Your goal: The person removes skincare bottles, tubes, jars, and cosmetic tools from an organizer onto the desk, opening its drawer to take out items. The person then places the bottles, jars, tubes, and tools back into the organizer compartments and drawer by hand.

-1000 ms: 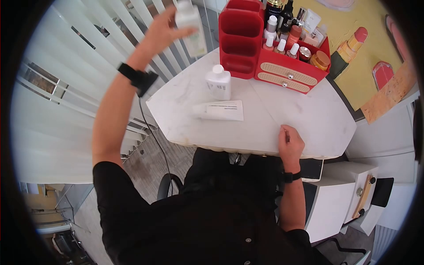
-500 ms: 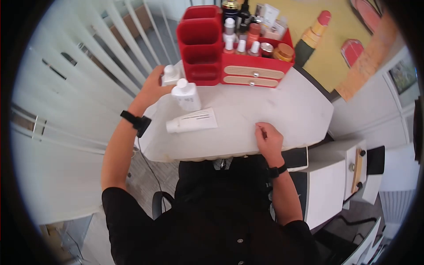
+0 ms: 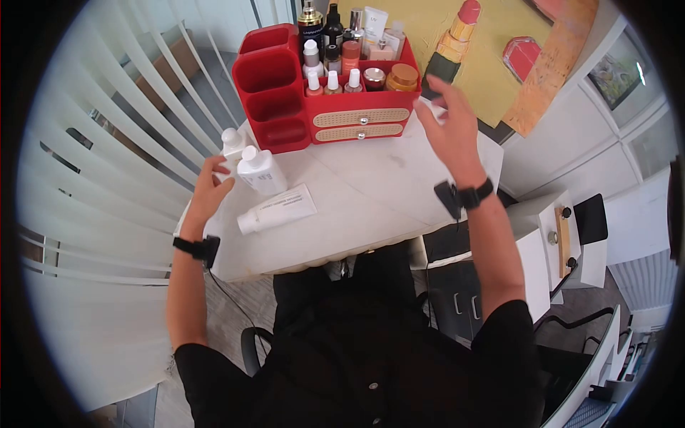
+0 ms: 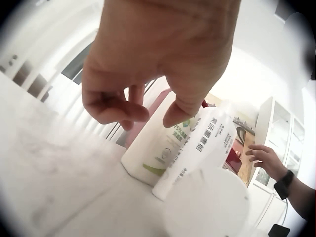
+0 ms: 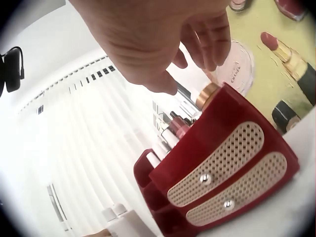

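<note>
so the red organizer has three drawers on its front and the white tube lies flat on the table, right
Not quite: the red organizer has two drawers on its front, not three, one above the other, each with a small knob. The right wrist view shows both clearly. The white tube does lie flat on the table.

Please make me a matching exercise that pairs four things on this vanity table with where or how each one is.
Things:
1. tube
2. right hand
3. organiser
4. left hand

Places or states:
A. stands at the back of the table, full of small bottles
B. lies flat on the table in front of the white bottles
C. raised in the air, holding nothing
D. at the table's left edge beside the white bottles

Pairs: 1-B, 2-C, 3-A, 4-D
</note>
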Demonstrator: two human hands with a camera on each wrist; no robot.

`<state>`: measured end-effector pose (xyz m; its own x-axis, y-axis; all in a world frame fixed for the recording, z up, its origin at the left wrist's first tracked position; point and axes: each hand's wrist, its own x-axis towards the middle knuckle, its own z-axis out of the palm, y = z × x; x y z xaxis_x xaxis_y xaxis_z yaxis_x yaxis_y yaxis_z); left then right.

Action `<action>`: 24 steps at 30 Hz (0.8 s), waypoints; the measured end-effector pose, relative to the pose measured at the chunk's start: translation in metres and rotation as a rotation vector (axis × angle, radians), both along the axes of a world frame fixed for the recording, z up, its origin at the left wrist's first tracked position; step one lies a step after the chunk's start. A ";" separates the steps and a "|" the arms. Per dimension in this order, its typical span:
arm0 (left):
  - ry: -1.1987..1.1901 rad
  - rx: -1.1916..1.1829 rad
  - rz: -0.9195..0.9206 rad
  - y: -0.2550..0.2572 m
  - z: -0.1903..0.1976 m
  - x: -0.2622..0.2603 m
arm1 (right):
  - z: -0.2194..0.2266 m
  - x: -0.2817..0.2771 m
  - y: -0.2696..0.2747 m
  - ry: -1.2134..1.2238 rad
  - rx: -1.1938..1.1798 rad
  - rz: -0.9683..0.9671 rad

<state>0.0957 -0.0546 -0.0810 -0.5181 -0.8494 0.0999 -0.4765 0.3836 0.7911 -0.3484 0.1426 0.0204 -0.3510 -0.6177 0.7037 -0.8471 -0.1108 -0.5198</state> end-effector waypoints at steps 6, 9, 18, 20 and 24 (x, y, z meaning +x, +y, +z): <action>0.163 0.080 0.119 0.055 -0.029 0.017 | 0.025 -0.031 -0.050 0.346 0.112 -0.029; 0.216 0.140 0.153 0.074 -0.040 0.022 | 0.028 -0.031 -0.062 0.395 0.207 -0.003; 0.461 0.229 0.384 0.100 -0.049 0.031 | 0.026 -0.036 -0.058 0.219 0.129 0.089; 0.496 0.204 0.400 0.104 -0.056 0.031 | 0.037 -0.035 -0.042 0.068 -0.014 0.087; 0.441 0.065 0.416 0.122 -0.071 0.034 | 0.029 -0.027 0.022 0.008 0.004 -0.008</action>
<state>0.1295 0.0676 -0.1518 -0.0627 -0.9833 0.1708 -0.1984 0.1800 0.9635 -0.3755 0.1643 0.0495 -0.3500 -0.6180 0.7040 -0.8522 -0.1019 -0.5132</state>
